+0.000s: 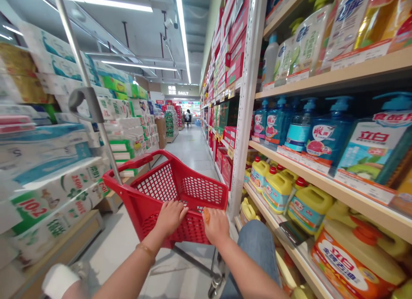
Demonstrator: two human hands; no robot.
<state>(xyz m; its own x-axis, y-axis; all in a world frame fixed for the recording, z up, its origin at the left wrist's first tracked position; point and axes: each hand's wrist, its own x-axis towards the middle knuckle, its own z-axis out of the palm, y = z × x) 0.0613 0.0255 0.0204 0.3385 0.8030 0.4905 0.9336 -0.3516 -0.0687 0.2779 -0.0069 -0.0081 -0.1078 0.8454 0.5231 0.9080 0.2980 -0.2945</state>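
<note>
A red plastic shopping cart [202, 183] with perforated walls stands in front of me, its inside showing no goods in the visible part. My left hand [172, 217] is closed over the near rim, fingers curled inward. To its right, my right hand [216, 226] grips the same rim, with a small orange-brown patch near the thumb. A thin bracelet [146, 251] circles my left wrist. From the cart's left side rises a metal pole [107, 149] with a grey hook-like fitting [86, 104]. Below the basket, a caster wheel [214, 287] shows beside my denim knee [257, 243].
Close on the right are shelves [322, 157] with pump bottles [328, 131] and yellow jugs [309, 209]. Stacked tissue packs [61, 191] line the left. The tiled aisle floor [191, 149] runs ahead toward a distant person [188, 116]. A white shoe [61, 279] is at lower left.
</note>
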